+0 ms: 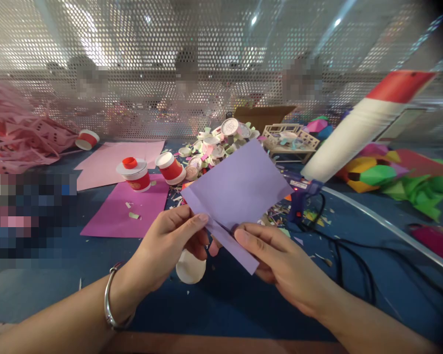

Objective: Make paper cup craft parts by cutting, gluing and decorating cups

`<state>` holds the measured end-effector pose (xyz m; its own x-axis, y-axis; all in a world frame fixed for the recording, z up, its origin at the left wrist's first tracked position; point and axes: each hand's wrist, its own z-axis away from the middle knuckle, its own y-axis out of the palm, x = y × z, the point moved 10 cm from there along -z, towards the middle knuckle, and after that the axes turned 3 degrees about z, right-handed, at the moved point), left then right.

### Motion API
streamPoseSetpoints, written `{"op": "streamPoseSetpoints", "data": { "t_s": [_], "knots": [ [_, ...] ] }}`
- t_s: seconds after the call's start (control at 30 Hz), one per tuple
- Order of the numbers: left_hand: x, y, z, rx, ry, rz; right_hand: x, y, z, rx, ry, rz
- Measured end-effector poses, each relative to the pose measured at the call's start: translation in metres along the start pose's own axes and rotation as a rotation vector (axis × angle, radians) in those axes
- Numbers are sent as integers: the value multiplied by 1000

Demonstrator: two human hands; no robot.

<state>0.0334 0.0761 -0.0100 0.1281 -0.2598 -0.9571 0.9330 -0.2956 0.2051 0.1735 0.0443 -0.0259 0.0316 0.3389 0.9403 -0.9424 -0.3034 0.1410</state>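
A lavender sheet of paper (239, 182) is held up above the table, tilted. Along its lower edge a narrow strip (236, 248) is parted from the sheet at the right end and still joined near my left thumb. My left hand (177, 233) pinches the paper at that joined end, thumb on top. Closed at the split, my right hand (269, 250) has its thumb and fingers on the paper; its fingertips are partly hidden. Below my left fingers lies a round white disc (191, 267) on the dark blue table.
Red-and-white paper cups (138, 181) stand at left, by magenta (121, 211) and pink sheets (121, 157). Paper scraps (214, 147) are heaped at the back. To the right are a blue glue gun (300, 196), black cables (339, 250) and a white tube with a red end (362, 132).
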Motion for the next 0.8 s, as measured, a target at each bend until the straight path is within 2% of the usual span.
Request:
{"op": "streamPoseSetpoints", "data": {
  "t_s": [0.27,0.43,0.53,0.7,0.8],
  "knots": [
    [5,3,1,-1,-33,-34,-8,-3,0,-41,57,-62],
    [24,17,4,81,-147,-29,10,6,0,-8,-70,-25],
    [32,20,5,91,-183,-49,14,9,0,6,-89,-26],
    [33,21,6,75,-218,-86,10,7,0,10,-76,-61],
    [30,16,7,44,-223,-156,13,6,0,1,-116,-13]
  ]
}}
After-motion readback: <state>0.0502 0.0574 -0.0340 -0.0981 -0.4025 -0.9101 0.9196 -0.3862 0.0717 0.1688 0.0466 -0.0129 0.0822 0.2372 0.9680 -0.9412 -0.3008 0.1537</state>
